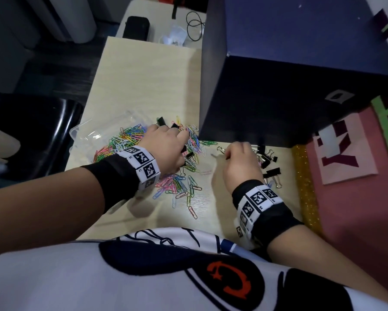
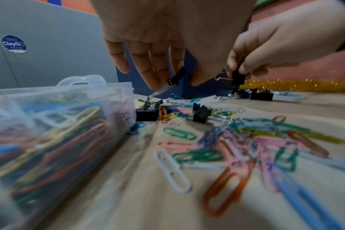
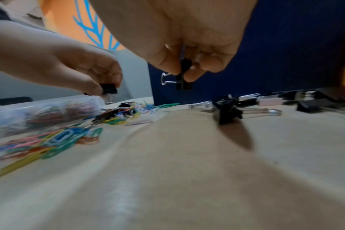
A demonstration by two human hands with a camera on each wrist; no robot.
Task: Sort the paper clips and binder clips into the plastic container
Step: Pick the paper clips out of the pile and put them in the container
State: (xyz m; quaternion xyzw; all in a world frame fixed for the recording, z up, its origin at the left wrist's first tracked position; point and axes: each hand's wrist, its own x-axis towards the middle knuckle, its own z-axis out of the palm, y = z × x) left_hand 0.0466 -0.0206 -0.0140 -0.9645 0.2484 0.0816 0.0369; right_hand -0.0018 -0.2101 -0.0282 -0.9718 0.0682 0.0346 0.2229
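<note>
Tabletop (image 1: 148,86): container (image 2: 116,99) seemingly holding paper clips (image 2: 69,137).

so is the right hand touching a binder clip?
Touching. Right wrist view: right hand fingertips pinch a black binder clip, lifted off the table.

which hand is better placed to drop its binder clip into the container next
Left hand: it holds a black binder clip right beside the clear plastic container; the right hand is farther away.

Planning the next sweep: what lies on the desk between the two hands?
In the head view, loose coloured paper clips lie beside the left hand; nearer the right hand, bare beige desk.
</note>
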